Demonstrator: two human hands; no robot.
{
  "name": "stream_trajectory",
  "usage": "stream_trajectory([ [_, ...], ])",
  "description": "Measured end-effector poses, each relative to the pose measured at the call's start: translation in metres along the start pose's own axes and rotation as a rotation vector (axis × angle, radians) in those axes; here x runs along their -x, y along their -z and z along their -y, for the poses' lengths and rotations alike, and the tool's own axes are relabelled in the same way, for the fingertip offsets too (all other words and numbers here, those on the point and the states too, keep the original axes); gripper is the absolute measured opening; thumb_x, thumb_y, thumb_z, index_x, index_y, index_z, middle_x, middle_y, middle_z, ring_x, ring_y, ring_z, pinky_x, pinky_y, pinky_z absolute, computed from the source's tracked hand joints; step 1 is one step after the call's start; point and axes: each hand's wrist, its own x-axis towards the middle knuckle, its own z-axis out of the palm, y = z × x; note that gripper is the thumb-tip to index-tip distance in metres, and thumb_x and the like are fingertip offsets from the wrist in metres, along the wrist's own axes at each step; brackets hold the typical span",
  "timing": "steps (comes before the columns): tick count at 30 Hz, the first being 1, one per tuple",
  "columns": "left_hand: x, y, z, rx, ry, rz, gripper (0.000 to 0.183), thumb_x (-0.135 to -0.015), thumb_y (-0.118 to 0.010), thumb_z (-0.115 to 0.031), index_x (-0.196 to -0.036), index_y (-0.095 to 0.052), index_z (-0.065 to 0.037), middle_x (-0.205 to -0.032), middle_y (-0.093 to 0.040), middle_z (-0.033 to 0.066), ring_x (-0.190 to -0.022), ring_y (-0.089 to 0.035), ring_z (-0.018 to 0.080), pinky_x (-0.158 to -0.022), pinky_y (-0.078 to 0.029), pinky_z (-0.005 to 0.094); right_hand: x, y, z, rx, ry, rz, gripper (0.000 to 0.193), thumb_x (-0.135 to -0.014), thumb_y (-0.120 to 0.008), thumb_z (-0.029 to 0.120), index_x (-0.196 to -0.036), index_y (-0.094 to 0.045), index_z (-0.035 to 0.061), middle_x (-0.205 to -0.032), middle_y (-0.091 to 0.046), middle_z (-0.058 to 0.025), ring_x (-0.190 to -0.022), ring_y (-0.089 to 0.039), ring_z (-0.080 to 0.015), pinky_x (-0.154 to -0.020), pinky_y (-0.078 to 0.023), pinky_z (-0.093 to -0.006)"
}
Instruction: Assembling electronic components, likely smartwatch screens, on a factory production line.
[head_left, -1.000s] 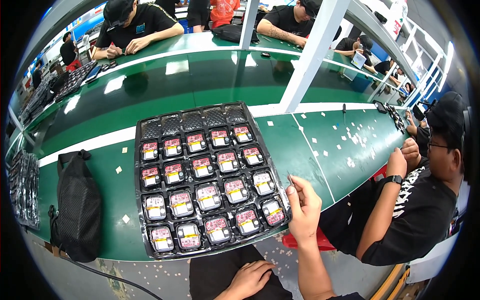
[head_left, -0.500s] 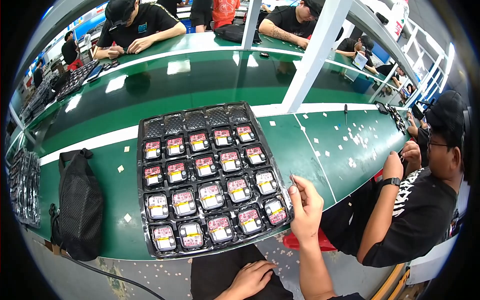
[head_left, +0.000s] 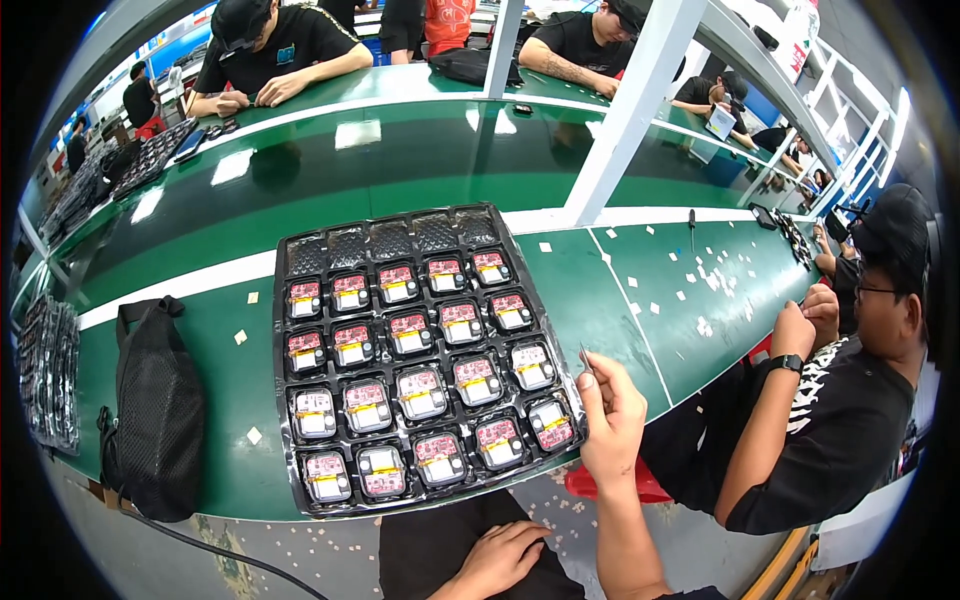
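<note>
At the right of centre, the right hand [head_left: 612,420] is rising from the lower edge, and its grip is pinching a thin dark tool [head_left: 585,360] between thumb and forefinger. The fingertips are closing together around it, the other fingers are curling in toward the palm, and the tip is pointing upward; the tool is showing too small to tell its kind. The thumb is overlapping the right edge of a black tray [head_left: 390,240], though whether it is touching the plastic, I cannot tell.

In the lower middle, the left hand [head_left: 505,555] is lying palm down on a dark-clothed lap [head_left: 420,545], its grip relaxing with fingers extended side by side; what is under the palm is hidden.

The tray is filling the centre of the frame, resting on the green counter [head_left: 235,385]. Its four nearer rows are holding square electronic modules [head_left: 421,393] with red boards and yellow strips, while the farthest row is showing bare pockets. A black bag [head_left: 160,410] is lying at the left, and pale scraps [head_left: 715,280] are dotting the counter at the right, near a seated co-worker [head_left: 840,440].
</note>
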Motion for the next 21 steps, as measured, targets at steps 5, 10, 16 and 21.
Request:
stream_trajectory([
  [5,0.0014,-0.0010,-0.0001,0.030,0.028,0.007,0.022,-0.096,-0.064,-0.017,-0.113,-0.071,-0.005,-0.117,-0.069,0.0147,-0.107,-0.064,0.0379,-0.094,-0.050,0.0454,0.0010,-0.0005,-0.0042,-0.005,0.027,-0.016,0.023,-0.101,-0.063,0.003,-0.122,-0.067,-0.0043,-0.088,-0.069,-0.0066,-0.075,-0.062,-0.0099,-0.069,-0.051,-0.0254],
  [10,0.0019,-0.0020,0.0001,-0.007,-0.010,-0.011,0.022,-0.095,-0.065,-0.016,-0.112,-0.071,-0.004,-0.117,-0.069,0.0145,-0.106,-0.064,0.0383,-0.093,-0.051,0.0459,0.0025,0.0006,0.0001,0.008,-0.021,0.013,0.023,-0.100,-0.063,0.002,-0.122,-0.066,-0.0050,-0.089,-0.070,-0.0078,-0.078,-0.063,-0.0103,-0.070,-0.052,-0.0256],
  [16,0.0028,-0.0014,-0.0013,0.017,0.005,-0.012,0.022,-0.095,-0.065,-0.017,-0.112,-0.071,-0.003,-0.116,-0.068,0.0154,-0.105,-0.064,0.0380,-0.093,-0.050,0.0452,0.0020,0.0001,0.0004,0.012,0.011,-0.013,0.023,-0.100,-0.064,0.002,-0.121,-0.067,-0.0051,-0.089,-0.070,-0.0076,-0.078,-0.063,-0.0099,-0.071,-0.052,-0.0259],
  [21,0.0012,-0.0024,0.0019,-0.004,-0.014,-0.008,0.022,-0.095,-0.065,-0.017,-0.112,-0.071,-0.003,-0.117,-0.068,0.0153,-0.106,-0.064,0.0381,-0.093,-0.050,0.0454,0.0017,0.0004,-0.0008,0.020,0.001,-0.004,0.022,-0.100,-0.063,0.003,-0.121,-0.067,-0.0049,-0.089,-0.070,-0.0075,-0.077,-0.063,-0.0100,-0.070,-0.051,-0.0258],
])
